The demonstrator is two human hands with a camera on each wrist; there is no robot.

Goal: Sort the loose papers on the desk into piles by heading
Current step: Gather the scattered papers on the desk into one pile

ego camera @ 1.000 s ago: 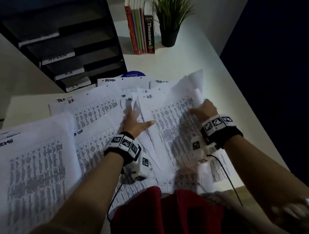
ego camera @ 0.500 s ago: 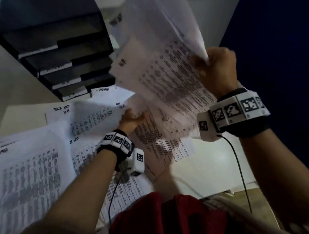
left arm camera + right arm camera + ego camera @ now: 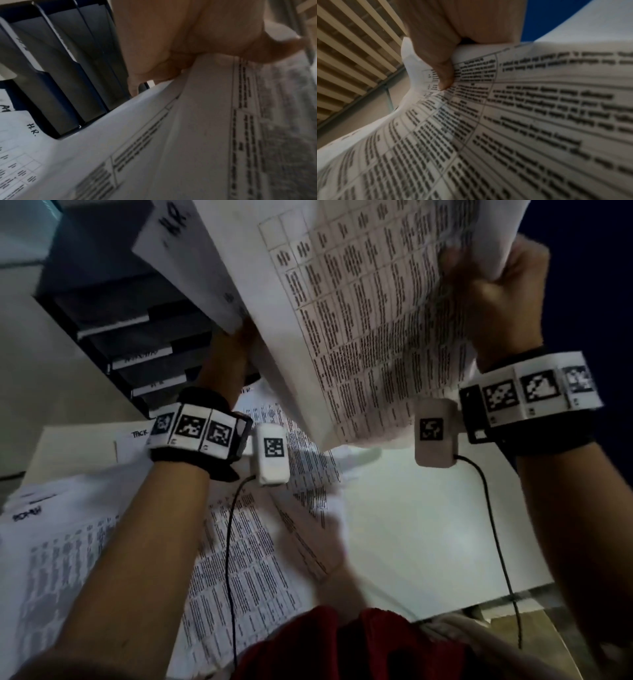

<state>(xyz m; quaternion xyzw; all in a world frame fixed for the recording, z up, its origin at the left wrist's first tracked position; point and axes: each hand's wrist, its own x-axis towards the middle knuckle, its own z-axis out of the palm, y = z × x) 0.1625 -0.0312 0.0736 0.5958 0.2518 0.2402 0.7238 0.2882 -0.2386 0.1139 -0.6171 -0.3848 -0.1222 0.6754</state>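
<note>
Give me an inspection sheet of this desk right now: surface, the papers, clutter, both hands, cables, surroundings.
Surface: white desk, bare at right.
Job's things: lifted sheaf of printed sheets held above the desk, its top sheet headed H.R.; loose papers spread at left, one headed ADMIN.
Clutter: nothing seen.
Grippers: right hand grips the sheaf's right edge; left hand holds its lower left corner.
Cables: thin black cable from the left wrist unit, another from the right.
Surroundings: dark labelled tray rack behind; dark blue wall at right.

Black wristbands (image 3: 205,440) carry white checker-coded tags and white corded camera pods (image 3: 272,453); red garment (image 3: 342,645) below.
</note>
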